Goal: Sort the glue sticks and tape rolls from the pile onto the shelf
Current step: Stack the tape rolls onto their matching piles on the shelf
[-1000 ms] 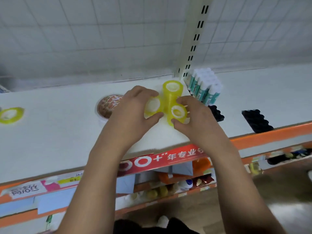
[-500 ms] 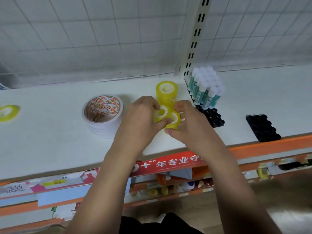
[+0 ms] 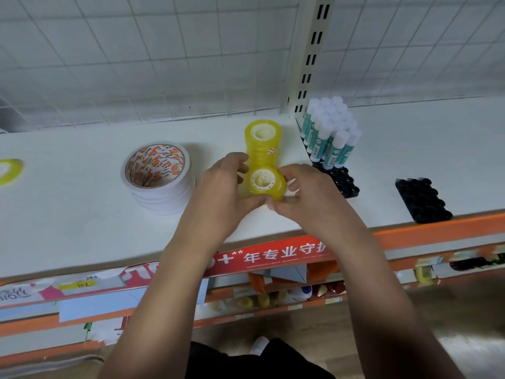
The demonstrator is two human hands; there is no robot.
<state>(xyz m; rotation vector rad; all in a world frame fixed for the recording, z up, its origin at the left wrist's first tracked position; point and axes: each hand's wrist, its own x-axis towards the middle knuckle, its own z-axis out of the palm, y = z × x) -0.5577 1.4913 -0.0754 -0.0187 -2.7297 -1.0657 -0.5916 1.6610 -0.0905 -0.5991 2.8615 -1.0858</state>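
On the white shelf [image 3: 82, 228] my left hand [image 3: 221, 192] and right hand [image 3: 303, 195] both grip a short stack of small yellow tape rolls [image 3: 266, 184] from either side, fingers curled around it. Directly behind it stands a taller stack of yellow tape rolls [image 3: 263, 143]. A stack of wide white tape rolls [image 3: 158, 179] with a red printed core sits left of my hands. A cluster of green-and-white glue sticks [image 3: 329, 132] stands upright in a black holder tray [image 3: 343, 181] to the right.
An empty black holder tray [image 3: 422, 201] lies near the shelf's front edge at right. A lone yellow tape roll [image 3: 8, 170] lies at far left. A slotted upright post [image 3: 308, 56] rises behind the glue sticks. Lower shelves with goods show below the orange edge [image 3: 437, 231].
Two separate yellow rolls held apart by my hands a second ago have come together into one stack in front of the tall stack. The view has shifted, revealing the white tape stack.
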